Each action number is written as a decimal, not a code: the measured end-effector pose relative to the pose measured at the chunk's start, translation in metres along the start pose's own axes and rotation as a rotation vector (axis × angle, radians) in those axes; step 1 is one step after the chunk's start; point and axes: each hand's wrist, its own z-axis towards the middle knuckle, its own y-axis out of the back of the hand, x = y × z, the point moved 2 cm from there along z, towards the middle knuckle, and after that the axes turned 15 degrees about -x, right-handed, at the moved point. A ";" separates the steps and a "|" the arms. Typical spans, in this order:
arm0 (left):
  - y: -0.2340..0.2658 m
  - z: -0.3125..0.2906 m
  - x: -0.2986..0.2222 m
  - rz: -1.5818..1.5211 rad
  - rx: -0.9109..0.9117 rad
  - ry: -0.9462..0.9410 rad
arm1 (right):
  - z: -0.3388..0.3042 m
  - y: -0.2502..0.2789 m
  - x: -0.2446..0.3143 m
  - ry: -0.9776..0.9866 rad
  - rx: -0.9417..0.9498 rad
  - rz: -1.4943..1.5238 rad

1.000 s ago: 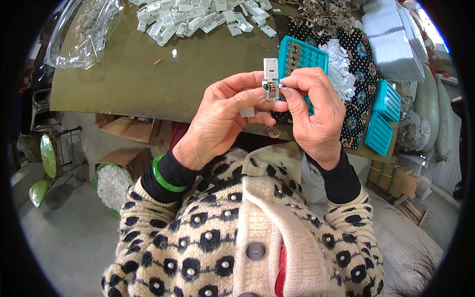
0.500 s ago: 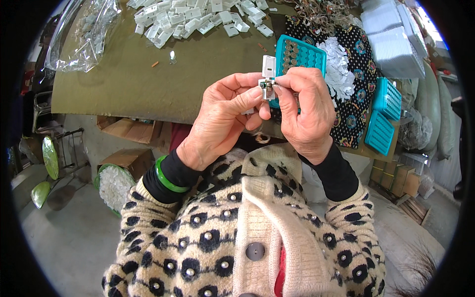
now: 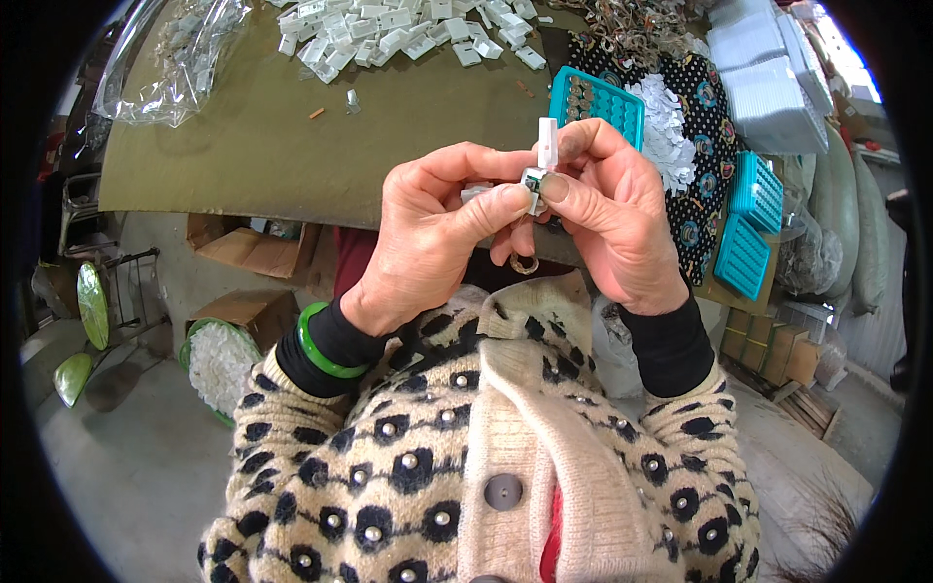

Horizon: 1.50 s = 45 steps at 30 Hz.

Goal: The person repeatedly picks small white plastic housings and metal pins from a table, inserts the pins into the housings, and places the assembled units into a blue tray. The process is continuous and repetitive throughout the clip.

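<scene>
With clock directions taken from the hands, twelve pointing away from the body, a small white case (image 3: pixel 547 146) is held up at the centre, over the table's near edge, its long lid raised. It is pinched between thumb and fingers by both the left hand (image 3: pixel 428 219) and the right hand (image 3: pixel 627 209); a second white piece (image 3: pixel 473 193) is also gripped by the left fingers, and a small wire coil (image 3: pixel 525 264) hangs beneath them. At one o'clock, just beyond the right hand, a teal tray (image 3: pixel 614 115) is partly filled, round brownish pieces (image 3: pixel 580 95) being set in its left-hand cells. At two o'clock white scraps (image 3: pixel 666 131) are heaped on a patterned black cloth (image 3: pixel 709 121); at three, more teal trays (image 3: pixel 763 194) are stacked. Whitish bits are held in a clear bag (image 3: pixel 170 68) between nine and ten. At eight o'clock, on the floor, a green-rimmed basket (image 3: pixel 184 352) is filled with pale, glassy pieces. The most open room is given from nine to eleven, where the olive table (image 3: pixel 262 160) is broken only by an orange scrap (image 3: pixel 317 114) and a small clear piece (image 3: pixel 352 101), and is bounded by a pile of white cases (image 3: pixel 389 29) towards eleven and by the near edge at nine. Around one to three, movement is hemmed in by tray, scraps and cloth.
</scene>
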 end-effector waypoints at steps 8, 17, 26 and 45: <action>0.007 0.001 -0.002 0.043 -0.025 -0.069 | 0.003 -0.014 -0.009 0.281 -0.070 -0.214; 0.012 0.004 0.003 -0.118 -0.025 0.080 | 0.006 -0.006 -0.002 0.680 -0.227 -0.522; 0.009 0.001 0.008 -0.246 0.038 0.089 | -0.003 -0.011 -0.006 0.607 -0.334 -0.516; -0.002 -0.001 0.034 -0.404 -0.074 0.273 | 0.005 -0.009 -0.041 1.419 -0.200 -0.781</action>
